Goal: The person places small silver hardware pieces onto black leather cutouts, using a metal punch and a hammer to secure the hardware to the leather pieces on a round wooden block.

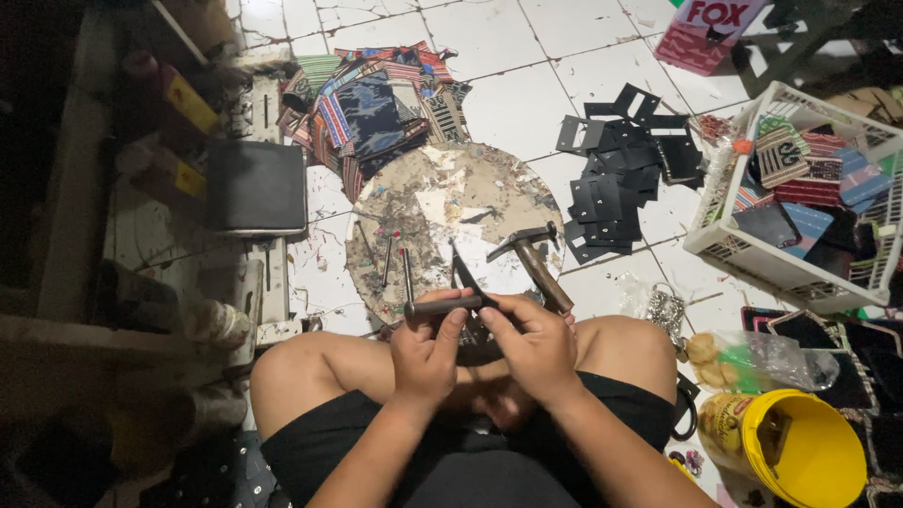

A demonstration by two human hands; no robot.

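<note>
Though blurry: both grips (425,350) (536,343) round punch (442,305).

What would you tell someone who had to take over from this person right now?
Left hand: grip closed on a dark metal punch rod, held level above the lap.
Right hand: pinches a small black piece against the rod.
Hammer lies untouched on the round work board, beside spare punches.
Black cut pieces are piled on the floor; woven fabric pieces lie beyond the board; more fill the white basket.
No blow is being struck now.
</note>
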